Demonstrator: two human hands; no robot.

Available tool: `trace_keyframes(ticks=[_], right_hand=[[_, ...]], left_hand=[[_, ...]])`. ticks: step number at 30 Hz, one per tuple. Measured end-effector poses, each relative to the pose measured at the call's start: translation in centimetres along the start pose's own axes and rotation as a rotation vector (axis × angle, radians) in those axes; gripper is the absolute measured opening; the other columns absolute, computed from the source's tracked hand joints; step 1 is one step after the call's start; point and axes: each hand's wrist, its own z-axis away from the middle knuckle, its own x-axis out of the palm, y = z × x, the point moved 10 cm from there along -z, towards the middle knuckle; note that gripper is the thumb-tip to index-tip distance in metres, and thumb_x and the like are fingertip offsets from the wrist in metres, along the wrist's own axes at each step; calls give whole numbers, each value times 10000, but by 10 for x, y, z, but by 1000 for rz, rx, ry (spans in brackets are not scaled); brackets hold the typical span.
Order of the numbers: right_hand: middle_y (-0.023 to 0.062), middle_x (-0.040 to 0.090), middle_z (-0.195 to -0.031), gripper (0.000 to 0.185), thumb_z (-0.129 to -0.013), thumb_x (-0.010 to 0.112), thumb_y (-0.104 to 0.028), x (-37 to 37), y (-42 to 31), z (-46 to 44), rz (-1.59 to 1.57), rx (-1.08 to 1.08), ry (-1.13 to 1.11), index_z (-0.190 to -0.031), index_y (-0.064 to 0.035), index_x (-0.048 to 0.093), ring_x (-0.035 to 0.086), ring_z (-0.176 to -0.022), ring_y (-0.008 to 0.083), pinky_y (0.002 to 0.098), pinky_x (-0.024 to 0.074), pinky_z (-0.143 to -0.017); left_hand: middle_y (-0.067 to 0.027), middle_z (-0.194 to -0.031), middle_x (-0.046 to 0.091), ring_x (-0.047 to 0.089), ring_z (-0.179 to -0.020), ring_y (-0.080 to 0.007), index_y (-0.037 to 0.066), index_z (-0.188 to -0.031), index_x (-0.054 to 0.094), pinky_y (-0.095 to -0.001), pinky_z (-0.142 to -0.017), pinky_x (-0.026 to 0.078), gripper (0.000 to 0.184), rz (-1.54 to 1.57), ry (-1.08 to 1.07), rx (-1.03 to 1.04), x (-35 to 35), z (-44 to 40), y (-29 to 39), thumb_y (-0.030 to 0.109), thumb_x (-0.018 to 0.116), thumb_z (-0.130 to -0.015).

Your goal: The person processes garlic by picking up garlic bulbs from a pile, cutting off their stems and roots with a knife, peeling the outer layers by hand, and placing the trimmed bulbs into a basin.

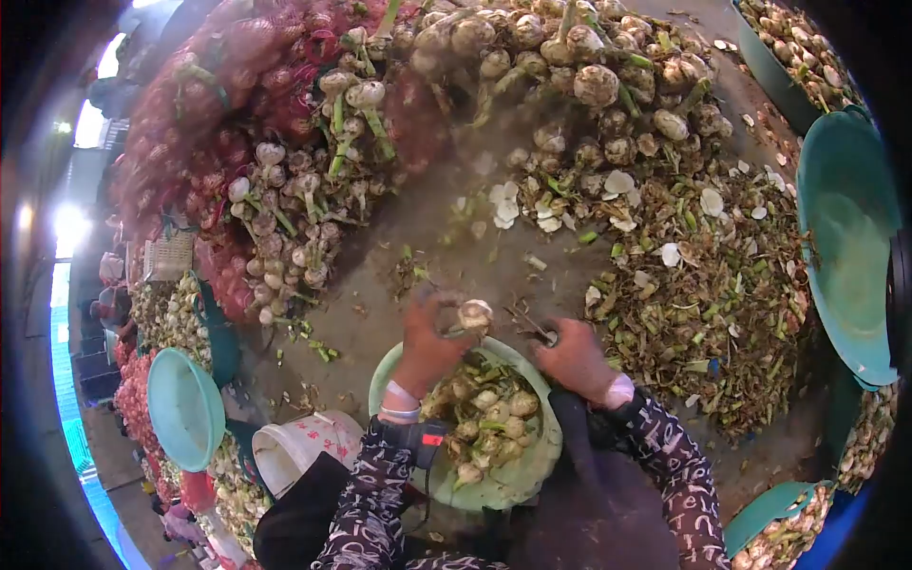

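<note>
A pale garlic bulb (475, 315) is gripped in the fingertips of my left hand (427, 344), above the rim of a light green basin (388, 366). Close by on the right, my right hand (576, 361) is closed around a small metal tool (549, 336); most of it is hidden by the fingers, so its exact kind does not show. Thin dark strands show between the two hands. Inside the basin lie several trimmed garlic bulbs (489, 418) with bits of green stalk among them.
Untrimmed garlic with stalks (594, 85) is heaped at the back, beside red mesh sacks (256, 76). Cut stalks and peelings (703, 304) pile up on the right. A white bucket (294, 446) and a teal basin (185, 408) stand left; a large green tub (850, 237) stands right.
</note>
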Motion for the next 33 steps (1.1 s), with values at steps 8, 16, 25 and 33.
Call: trace_keyframes(ticks=[8, 16, 25, 33], right_hand=[[208, 612, -783, 363, -690, 643, -279, 8, 13, -1, 76, -43, 1, -951, -29, 610, 601, -741, 354, 388, 485, -678], [158, 584, -643, 306, -678, 631, -296, -8, -39, 14, 390, -290, 20, -869, -72, 548, 586, -628, 343, 424, 455, -560], [147, 585, -658, 339, -663, 644, -286, 3, -28, 15, 420, -332, -28, -891, -71, 513, 587, -629, 328, 424, 455, -566], [159, 619, -822, 361, -691, 630, -329, 1, 47, -6, 415, 56, -57, -975, -120, 552, 602, -773, 332, 424, 471, -673]], left_hand=[[-82, -960, 592, 561, -898, -171, 26, -1009, 567, -291, -771, 467, 421, 801, -94, -287, 44, 13, -11, 84, 743, -631], [-57, -843, 647, 603, -770, -114, 14, -937, 598, -265, -695, 484, 394, 602, -183, -154, 32, 6, 31, 86, 770, -590], [-64, -820, 645, 597, -733, -124, 24, -901, 587, -274, -665, 479, 419, 635, -159, -193, 25, 18, 32, 143, 792, -556], [-76, -834, 655, 611, -750, -135, 21, -937, 611, -274, -676, 479, 399, 357, -150, -154, 34, 26, 45, 162, 766, -597]])
